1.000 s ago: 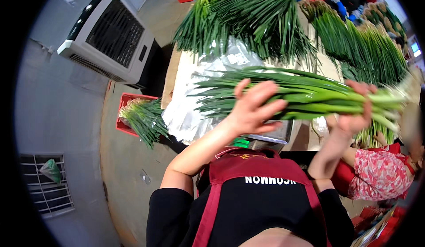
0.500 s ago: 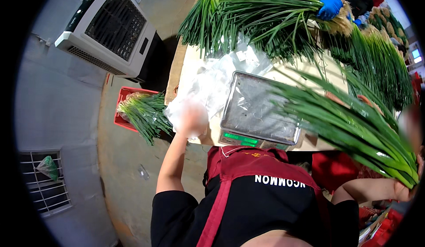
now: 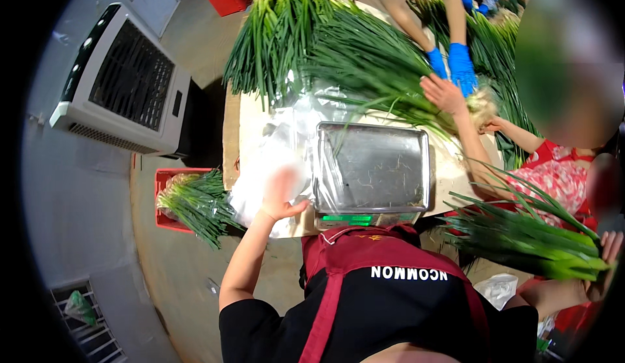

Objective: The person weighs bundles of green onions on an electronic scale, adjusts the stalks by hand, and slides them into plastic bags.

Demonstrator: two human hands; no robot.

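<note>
Your right hand (image 3: 611, 246) has its grip clamped on a bunch of green onions (image 3: 540, 246), the fingers wrapped over the stalks near their pale base; the bunch is held out to your right, past the near corner of the table (image 3: 452, 181), its leaves pointing left. Your left hand (image 3: 283, 190) is over the clear plastic bags (image 3: 257, 167) on the left of the table; its grip is apart, the thumb standing off toward the scale (the fingertips are blurred, so you cannot tell whether they touch the plastic). Between your two hands sits the scale (image 3: 374, 167), a metal tray on top with loose scraps on it, its green-lit display facing you; the edge of a bag laps over the tray's left side. Beyond it, a co-worker's blue-gloved hands (image 3: 462, 70) and another co-worker's bare hand (image 3: 443, 96) are at the root end of a leafy pile of green onions (image 3: 390, 89); on the floor to your left, a red crate (image 3: 159, 200) holds more green onions (image 3: 202, 200).
</note>
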